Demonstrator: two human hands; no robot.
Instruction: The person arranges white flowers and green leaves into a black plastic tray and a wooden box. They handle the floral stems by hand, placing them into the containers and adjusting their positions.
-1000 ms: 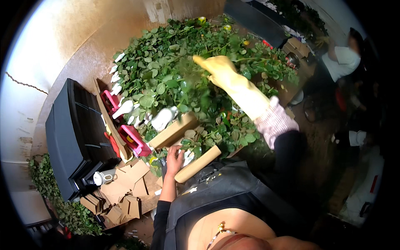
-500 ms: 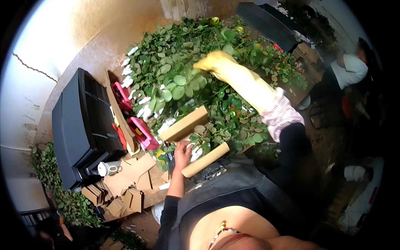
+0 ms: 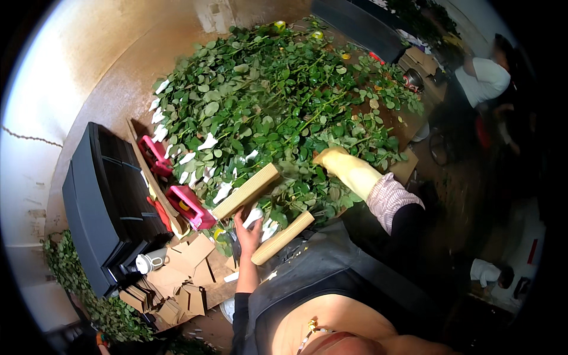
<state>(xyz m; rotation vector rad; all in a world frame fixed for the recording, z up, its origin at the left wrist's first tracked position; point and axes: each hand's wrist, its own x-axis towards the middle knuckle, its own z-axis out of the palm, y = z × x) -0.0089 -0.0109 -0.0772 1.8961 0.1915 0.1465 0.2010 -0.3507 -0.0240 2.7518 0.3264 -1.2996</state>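
A large heap of leafy rose-like stems [image 3: 260, 100] covers the table, many heads wrapped in white. Two corrugated cardboard strips, a far one [image 3: 245, 190] and a near one [image 3: 283, 238], stand either side of a smaller bunch. Between their left ends, my bare left hand [image 3: 247, 235] has its fingers around a white-wrapped flower head [image 3: 253, 218]. My right hand [image 3: 338, 163], in a long yellow glove with a striped cuff, is at the bunch's right end. Its fingers look closed on a leafy stem, though leaves partly hide the tips.
Dark stacked trays [image 3: 97, 207] stand at left beside pink holders [image 3: 190, 207] and a wooden board. Nearer lie a white mug [image 3: 151, 260] and folded cardboard pieces [image 3: 189, 299]. Another dark tray [image 3: 361, 32] is at the far right. A person in white [image 3: 482, 80] is beyond the table.
My right hand has come down and toward me from above the heap, where it carried a leafy stem. My left hand has shifted slightly, with a white-wrapped head now at its fingers.
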